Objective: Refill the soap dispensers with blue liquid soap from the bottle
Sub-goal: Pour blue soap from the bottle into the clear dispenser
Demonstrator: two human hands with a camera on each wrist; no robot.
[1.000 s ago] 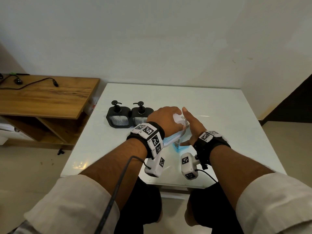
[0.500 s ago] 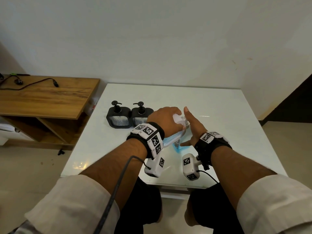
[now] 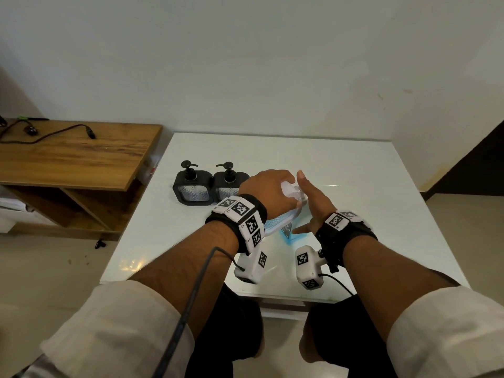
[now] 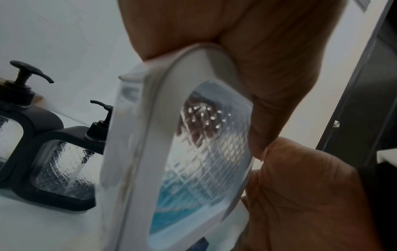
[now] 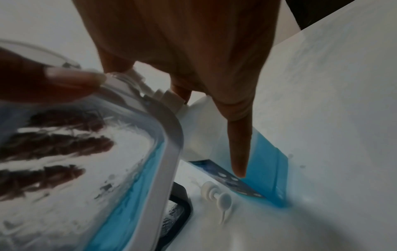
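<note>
My left hand [image 3: 268, 192] grips a white-framed soap dispenser [image 3: 281, 222] and holds it tilted above the table, neck pointing right. Blue liquid pools in its lower corner [image 4: 178, 203]. The soap bottle [image 5: 266, 156] stands under it, blue with a white shoulder. My right hand [image 3: 311, 203] holds the bottle's top where the dispenser's threaded neck [image 5: 165, 96] meets it, thumb on the neck and one finger straight down the bottle's side. The bottle's mouth is hidden by the fingers. A white pump head [image 5: 217, 198] lies on the table beside the bottle.
Two black-framed pump dispensers [image 3: 192, 188] [image 3: 229, 186] stand side by side left of my hands on the white table [image 3: 354, 173]. A wooden side table [image 3: 68, 159] with a cable sits further left. A wall runs behind.
Hardly anything: my right wrist has drifted slightly to the right. The left hand and the tilted dispenser stay where they were.
</note>
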